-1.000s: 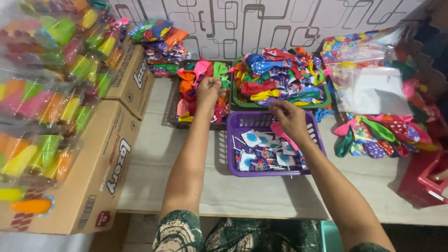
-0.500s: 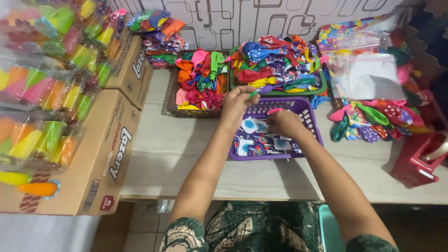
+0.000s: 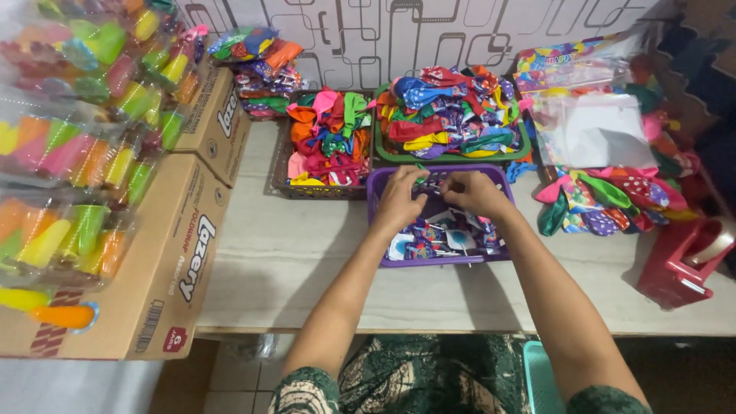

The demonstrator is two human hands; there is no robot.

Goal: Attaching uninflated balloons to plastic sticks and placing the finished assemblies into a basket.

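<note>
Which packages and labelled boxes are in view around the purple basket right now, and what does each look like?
Near cardboard box: left edge of table, brown, printed lettering and a barcode on its side.
Far cardboard box: behind it, same brown kind.
Clear packs of toys: stacked on the boxes, orange, yellow, green, pink.
Clear plastic bags: right rear, translucent, flat, on a colourful printed pack.
Wrapped balloon bundles: rear left, multicoloured.

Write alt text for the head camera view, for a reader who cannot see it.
Both hands, left hand and right hand, meet over a purple basket of printed balloons on a pale table, pinching something small and green. Behind it sit two more baskets of bright balloons; cardboard boxes stand at left and a red tape dispenser at right.
</note>
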